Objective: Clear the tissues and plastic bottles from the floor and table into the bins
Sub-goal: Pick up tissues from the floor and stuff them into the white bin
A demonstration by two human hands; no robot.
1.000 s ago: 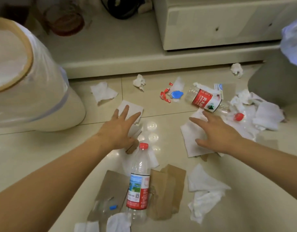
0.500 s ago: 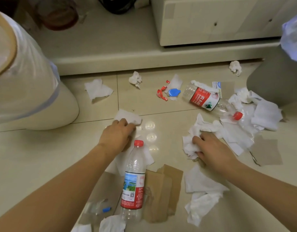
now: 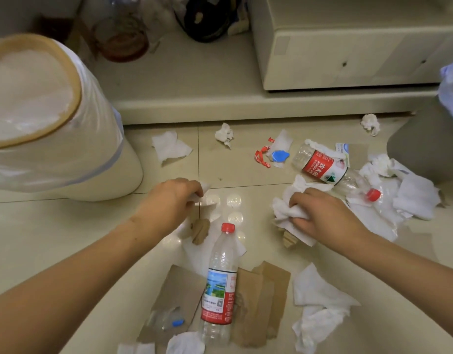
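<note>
My left hand (image 3: 173, 200) is closed on a white tissue (image 3: 203, 190) low over the floor tiles. My right hand (image 3: 320, 213) grips a bunched white tissue (image 3: 284, 213) to its left. Between my arms a clear plastic bottle (image 3: 220, 284) with a red cap lies on the floor. A second bottle (image 3: 325, 167) with a red label lies beyond my right hand. More tissues are scattered: one (image 3: 169, 146) near the white lined bin (image 3: 54, 139), a crumpled one (image 3: 224, 134), a pile (image 3: 404, 195) at right, another (image 3: 320, 305) under my right forearm.
A grey bin (image 3: 424, 149) with a bluish bag stands at the right edge. Brown cardboard pieces (image 3: 258, 302) lie under the near bottle. Red and blue plastic scraps (image 3: 271, 155) lie mid-floor. A raised cream ledge (image 3: 245, 106) with a cabinet runs along the back.
Both hands went from flat and spread on the tissues to closed fists bunching them up. The left tissue is gathered under the fingers; the right one is crumpled and lifted slightly.
</note>
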